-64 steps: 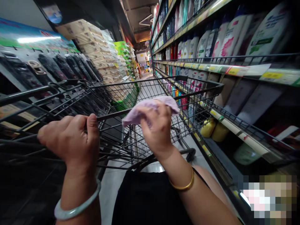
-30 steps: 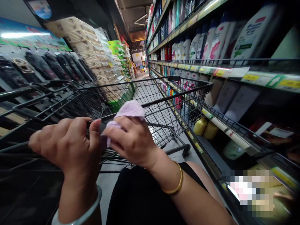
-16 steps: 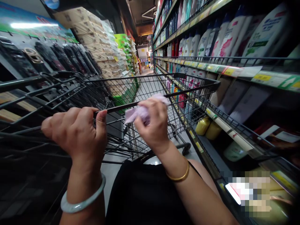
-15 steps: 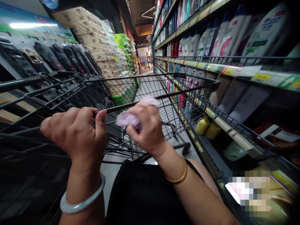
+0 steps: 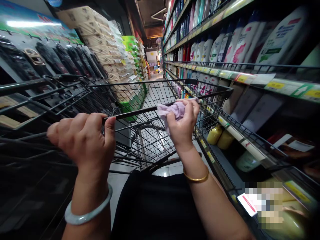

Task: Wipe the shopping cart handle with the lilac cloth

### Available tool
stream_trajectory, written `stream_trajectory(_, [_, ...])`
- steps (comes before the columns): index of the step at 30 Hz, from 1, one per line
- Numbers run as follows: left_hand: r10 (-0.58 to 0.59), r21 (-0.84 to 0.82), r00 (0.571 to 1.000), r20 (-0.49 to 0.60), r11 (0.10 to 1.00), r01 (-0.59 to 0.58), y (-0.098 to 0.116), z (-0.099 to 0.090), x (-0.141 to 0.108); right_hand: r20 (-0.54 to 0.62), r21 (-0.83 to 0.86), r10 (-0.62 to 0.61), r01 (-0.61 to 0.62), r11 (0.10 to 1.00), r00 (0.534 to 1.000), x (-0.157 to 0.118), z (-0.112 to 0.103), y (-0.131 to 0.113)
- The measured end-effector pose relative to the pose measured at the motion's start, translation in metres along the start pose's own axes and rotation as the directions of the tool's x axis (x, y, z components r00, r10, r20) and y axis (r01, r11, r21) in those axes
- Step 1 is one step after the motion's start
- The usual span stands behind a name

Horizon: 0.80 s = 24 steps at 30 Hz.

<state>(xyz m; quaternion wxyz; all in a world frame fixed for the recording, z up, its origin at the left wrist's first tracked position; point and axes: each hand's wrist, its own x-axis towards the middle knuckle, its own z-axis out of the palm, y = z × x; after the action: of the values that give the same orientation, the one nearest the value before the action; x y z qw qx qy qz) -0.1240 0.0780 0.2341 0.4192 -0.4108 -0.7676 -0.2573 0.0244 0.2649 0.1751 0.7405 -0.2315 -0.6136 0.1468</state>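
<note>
A black wire shopping cart (image 5: 150, 140) stands in front of me, and its mesh shows through to the floor tiles. My left hand (image 5: 86, 140) is wrapped round the dark rim bar (image 5: 136, 112) on the near side, thumb on top. Further right along the same bar, my right hand (image 5: 184, 125) grips a crumpled pale purple cloth (image 5: 173, 110), which lies over the bar. Part of the cloth is hidden behind the fingers. A pale bangle is on my left wrist and a gold one on my right.
Shelves of shampoo bottles (image 5: 243, 43) line the right side, with price strips (image 5: 237, 76) along their edges. Stacked tissue packs (image 5: 100, 46) and hanging packaged goods (image 5: 65, 60) stand on the left. A tiled aisle (image 5: 156, 91) runs ahead between them.
My right hand has moved to the right along the bar with the purple cloth, toward the cart's right corner. My left hand keeps its grip, almost unmoved.
</note>
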Motion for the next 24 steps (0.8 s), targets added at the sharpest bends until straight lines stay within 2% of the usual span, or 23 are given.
stream_trajectory(2, [-0.012, -0.02, 1.0, -0.014, 1.0, 0.012, 0.0, 0.0, 0.0, 0.091, 0.062, -0.05, 0.044, 0.997, 0.995, -0.01, 0.003, -0.02])
stream_trajectory(4, [-0.032, -0.033, 0.999, -0.037, 0.999, 0.031, -0.001, 0.001, 0.0, 0.199, 0.14, -0.142, 0.115, 0.983, 0.97, -0.017, 0.006, -0.037])
stream_trajectory(7, [-0.024, -0.002, 0.999, -0.033, 1.0, 0.024, -0.002, 0.002, 0.0, 0.282, 0.172, -0.249, 0.206, 0.963, 0.927, -0.017, 0.005, -0.038])
stream_trajectory(9, [-0.005, 0.028, 1.0, -0.011, 1.0, 0.005, -0.003, 0.002, -0.001, 0.23, 0.125, -0.227, 0.203, 0.971, 0.946, -0.008, 0.001, -0.021])
stream_trajectory(12, [-0.006, 0.033, 1.0, -0.01, 0.999, 0.006, -0.003, 0.001, -0.002, 0.064, 0.034, -0.108, 0.106, 0.994, 0.992, 0.009, -0.008, 0.007])
stream_trajectory(15, [-0.016, -0.008, 0.999, -0.031, 1.0, 0.016, -0.002, 0.001, -0.002, -0.011, -0.011, -0.053, 0.053, 0.999, 0.999, 0.011, -0.009, 0.008])
stream_trajectory(18, [0.008, -0.044, 0.999, -0.031, 0.999, -0.01, -0.003, 0.002, -0.002, 0.102, 0.001, -0.118, 0.118, 0.993, 0.988, -0.007, -0.001, -0.021])
stream_trajectory(21, [0.016, -0.053, 0.999, -0.041, 0.998, -0.019, -0.006, 0.002, -0.002, 0.312, 0.027, -0.243, 0.247, 0.969, 0.919, -0.025, 0.006, -0.049])
stream_trajectory(23, [0.022, -0.038, 0.999, -0.035, 0.999, -0.023, -0.007, 0.001, -0.003, 0.375, 0.051, -0.318, 0.323, 0.945, 0.871, -0.026, 0.006, -0.051])
stream_trajectory(24, [0.025, -0.025, 0.999, -0.028, 0.999, -0.026, -0.007, 0.001, -0.003, 0.368, 0.05, -0.334, 0.34, 0.939, 0.868, -0.023, 0.005, -0.047])
